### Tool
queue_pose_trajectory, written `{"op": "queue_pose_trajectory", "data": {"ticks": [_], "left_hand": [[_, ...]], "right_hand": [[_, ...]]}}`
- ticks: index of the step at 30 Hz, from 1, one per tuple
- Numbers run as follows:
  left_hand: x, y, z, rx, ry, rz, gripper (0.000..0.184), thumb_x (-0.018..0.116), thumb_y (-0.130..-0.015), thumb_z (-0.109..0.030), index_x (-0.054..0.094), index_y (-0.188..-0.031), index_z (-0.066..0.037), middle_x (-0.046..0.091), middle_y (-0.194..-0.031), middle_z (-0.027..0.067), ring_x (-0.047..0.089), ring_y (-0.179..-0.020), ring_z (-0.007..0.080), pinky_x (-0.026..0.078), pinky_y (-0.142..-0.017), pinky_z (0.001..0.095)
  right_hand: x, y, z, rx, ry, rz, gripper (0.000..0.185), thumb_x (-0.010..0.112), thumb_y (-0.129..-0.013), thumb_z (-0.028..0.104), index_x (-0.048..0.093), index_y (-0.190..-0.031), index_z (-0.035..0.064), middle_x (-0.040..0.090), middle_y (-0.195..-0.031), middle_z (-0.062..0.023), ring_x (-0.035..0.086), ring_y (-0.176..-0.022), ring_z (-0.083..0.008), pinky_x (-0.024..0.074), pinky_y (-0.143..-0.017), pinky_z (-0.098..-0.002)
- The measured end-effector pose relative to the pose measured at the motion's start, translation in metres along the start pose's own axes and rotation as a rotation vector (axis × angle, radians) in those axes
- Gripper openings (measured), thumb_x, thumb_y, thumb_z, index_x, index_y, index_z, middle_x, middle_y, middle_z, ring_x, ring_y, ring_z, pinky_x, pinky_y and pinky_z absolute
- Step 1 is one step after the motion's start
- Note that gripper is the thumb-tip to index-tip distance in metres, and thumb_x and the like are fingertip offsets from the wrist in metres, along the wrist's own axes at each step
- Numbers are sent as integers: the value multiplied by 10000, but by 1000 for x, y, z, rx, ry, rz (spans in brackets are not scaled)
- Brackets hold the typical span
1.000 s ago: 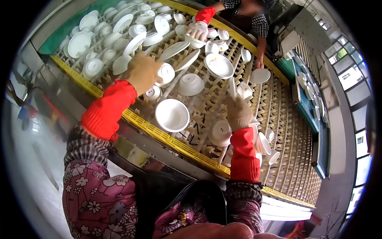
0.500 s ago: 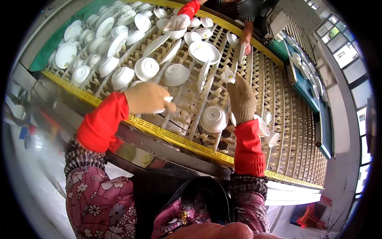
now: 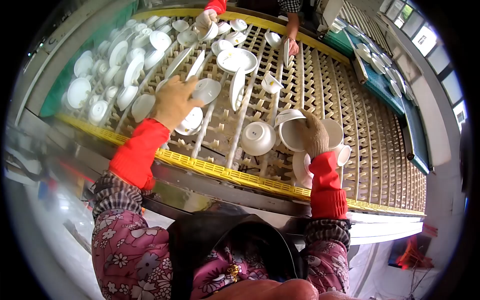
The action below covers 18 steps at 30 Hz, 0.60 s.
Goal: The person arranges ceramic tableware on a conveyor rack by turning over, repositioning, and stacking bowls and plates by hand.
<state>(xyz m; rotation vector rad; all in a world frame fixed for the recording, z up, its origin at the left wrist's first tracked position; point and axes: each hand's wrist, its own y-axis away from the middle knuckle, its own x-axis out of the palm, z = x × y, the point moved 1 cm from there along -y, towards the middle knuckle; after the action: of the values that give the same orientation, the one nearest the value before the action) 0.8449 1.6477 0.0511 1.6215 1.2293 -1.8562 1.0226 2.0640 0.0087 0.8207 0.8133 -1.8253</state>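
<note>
My left hand (image 3: 175,102), in a tan glove with a red cuff, is over the pegged rack (image 3: 215,132), fingers apart, between an upturned white bowl (image 3: 190,121) and a translucent bowl (image 3: 206,91). Whether it touches either is unclear. My right hand (image 3: 314,134), also gloved, has its fingers curled on the rim of a white bowl (image 3: 290,117). Beneath that lies a larger bowl (image 3: 291,136), with more bowls beside it. An upturned bowl (image 3: 258,138) rests left of them. A small patterned bowl (image 3: 271,83) is tilted farther back.
Many white plates and bowls (image 3: 134,70) fill the rack's left part. Across it, a co-worker's gloved hand (image 3: 206,22) is at a bowl and the bare hand (image 3: 292,46) holds a plate. A yellow edge (image 3: 215,171) runs along the near side. Dishes stand on a green belt (image 3: 382,90).
My left hand has moved up and its fingers have spread. My right hand has moved down the rack and now has a white bowl. The dishes have shifted left in view.
</note>
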Motion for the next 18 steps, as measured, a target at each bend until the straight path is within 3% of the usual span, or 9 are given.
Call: {"op": "queue_pose_trajectory", "data": {"ticks": [3, 4, 7, 8, 11, 13, 15, 17, 18], "left_hand": [[3, -28, -21, 272, -127, -103, 635, 934, -812, -512, 702, -1239, -104, 769, -1085, 76, 687, -1137, 236, 487, -1067, 395], [8, -44, -33, 255, -271, 29, 477, 849, -919, -435, 682, -1230, -113, 777, -1164, 54, 676, -1180, 189, 421, -1129, 371], [42, -90, -42, 272, -491, -147, 325, 696, -1027, -314, 679, -1268, -96, 778, -1221, 77, 669, -1210, 193, 430, -1118, 379], [71, -114, -38, 309, -466, -196, 220, 592, -1038, -192, 731, -1181, -100, 803, -1180, 89, 687, -1195, 214, 441, -1111, 396], [146, -178, -30, 355, -440, -191, 181, 625, -992, -182, 777, -1046, -100, 835, -1057, 97, 754, -1065, 231, 472, -1076, 419], [144, -179, -43, 123, -210, -256, 212, 623, -992, -170, 805, -1031, -70, 848, -1005, 114, 793, -988, 276, 529, -1023, 461], [153, -180, -46, 34, -140, -164, 262, 608, -1003, -172, 823, -1064, -36, 856, -995, 142, 821, -951, 319, 579, -970, 495], [161, -190, -35, 67, -239, 66, 335, 579, -1028, -187, 831, -1144, 3, 859, -1026, 181, 838, -955, 360, 622, -918, 522], [141, -193, -37, 54, -132, 239, 436, 617, -1060, -356, 835, -1217, -12, 855, -1093, 208, 835, -1021, 396, 650, -891, 525]], "right_hand": [[-7, -8, 22, 130, 28, 106, 474, 796, -987, 312, 767, -1403, 88, 820, -1237, -195, 793, -1113, -382, 612, -980, -481], [-14, -13, 32, 189, 62, 165, 453, 795, -986, 320, 782, -1377, 90, 821, -1231, -192, 792, -1108, -384, 612, -978, -485], [0, -23, -6, 5, 138, 105, 409, 795, -1014, 376, 817, -1294, 79, 827, -1117, -209, 811, -1003, -360, 618, -892, -458], [6, -21, -12, -24, 156, 36, 390, 798, -1006, 375, 823, -1265, 85, 826, -1105, -207, 807, -1005, -363, 616, -897, -464], [23, -20, -34, -86, 78, -130, 337, 800, -993, 365, 840, -1199, 102, 823, -1048, -184, 798, -993, -366, 609, -903, -471], [25, -19, -34, -76, 51, -105, 320, 797, -993, 356, 843, -1189, 107, 824, -1043, -178, 796, -993, -365, 608, -905, -465], [24, -16, -32, -75, 29, -102, 300, 794, -996, 341, 845, -1178, 108, 825, -1037, -173, 795, -991, -363, 608, -902, -458], [22, -9, -26, -103, 16, -126, 279, 789, -1001, 320, 845, -1168, 104, 827, -1032, -169, 795, -987, -360, 610, -893, -452], [13, -5, -11, -65, -33, -80, 266, 790, -1002, 267, 842, -1201, 98, 831, -1067, -173, 801, -1001, -354, 615, -905, -447]]}}
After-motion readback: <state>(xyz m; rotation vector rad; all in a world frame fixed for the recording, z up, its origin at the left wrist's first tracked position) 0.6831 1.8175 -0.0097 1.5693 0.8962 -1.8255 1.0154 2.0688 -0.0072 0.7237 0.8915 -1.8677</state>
